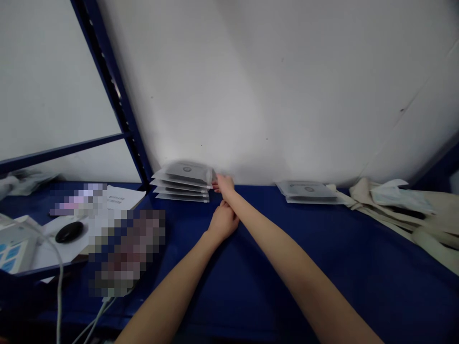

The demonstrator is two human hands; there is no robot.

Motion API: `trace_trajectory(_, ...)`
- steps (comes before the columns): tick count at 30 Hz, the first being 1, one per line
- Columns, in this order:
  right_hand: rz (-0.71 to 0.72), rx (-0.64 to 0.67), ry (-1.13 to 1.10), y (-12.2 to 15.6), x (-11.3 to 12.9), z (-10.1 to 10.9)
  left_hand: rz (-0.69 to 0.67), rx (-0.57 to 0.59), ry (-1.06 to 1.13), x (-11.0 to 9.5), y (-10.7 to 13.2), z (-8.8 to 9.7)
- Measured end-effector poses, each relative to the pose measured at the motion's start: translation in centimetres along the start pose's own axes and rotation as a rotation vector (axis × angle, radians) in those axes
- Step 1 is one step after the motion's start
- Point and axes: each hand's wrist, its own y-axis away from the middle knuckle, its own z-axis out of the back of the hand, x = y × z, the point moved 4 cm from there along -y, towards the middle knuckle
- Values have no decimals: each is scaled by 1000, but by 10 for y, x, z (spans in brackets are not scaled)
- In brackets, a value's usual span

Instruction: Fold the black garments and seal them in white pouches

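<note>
A stack of frosted zip bags with dark contents lies against the wall, left of centre. My right hand reaches to the stack's right end, its curled fingers closed at the edge of an upper bag. Just below it, my left hand is loosely fisted over the blue shelf, touching or nearly touching my right wrist. No object shows in my left hand, though its palm is hidden. To the right lies a smaller pile of similar frosted bags, apart from both hands.
Beige cloth straps lie at the right under a crumpled clear wrapper. A blue upright post stands at the left. Beyond it are papers, a black computer mouse, a white cable and a pixelated object.
</note>
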Motion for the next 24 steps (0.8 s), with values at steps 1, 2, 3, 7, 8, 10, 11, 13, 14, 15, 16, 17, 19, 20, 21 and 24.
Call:
trace_trajectory(1, 9, -51, 53, 3, -3, 16, -14, 17, -83, -1, 0, -1)
trace_trajectory(2, 25, -93, 105, 6, -5, 33, -26, 35, -161, -2, 0, -2)
trace_trajectory(3, 41, -144, 160, 10, -6, 52, -35, 49, -221, -2, 0, -3)
trace_trajectory(7, 110, -356, 378, 28, -1, 146, -31, 59, -262, -4, 0, -3)
trace_trajectory(8, 118, -412, 425, 33, 1, 174, -30, 58, -264, -4, 0, -3)
trace_trajectory(10, 130, -554, 541, 46, 4, 231, -32, 54, -274, -4, -1, -4)
trace_trajectory(11, 129, -683, 743, 53, 6, 260, -34, 54, -282, -3, -1, -5)
trace_trajectory(13, 21, -851, 1001, 66, 3, 311, -36, 55, -299, -3, -1, -6)
trace_trajectory(14, -19, -894, 1018, 72, -1, 332, -35, 57, -307, -3, -1, -7)
trace_trajectory(15, -55, -924, 1026, 76, -4, 350, -35, 60, -314, -4, -1, -8)
trace_trajectory(16, -107, -936, 1051, 79, -8, 363, -34, 64, -319, -4, -1, -8)
trace_trajectory(17, -129, -939, 1052, 81, -11, 371, -36, 68, -322, -4, -1, -9)
trace_trajectory(19, -158, -917, 1072, 81, -15, 378, -44, 76, -327, -5, 0, -9)
trace_trajectory(20, -161, -899, 1082, 79, -16, 378, -49, 80, -329, -5, 1, -10)
trace_trajectory(21, -164, -882, 1094, 77, -17, 376, -55, 84, -331, -5, 1, -10)
trace_trajectory(24, -162, -858, 1121, 71, -21, 372, -67, 93, -337, -6, 2, -10)
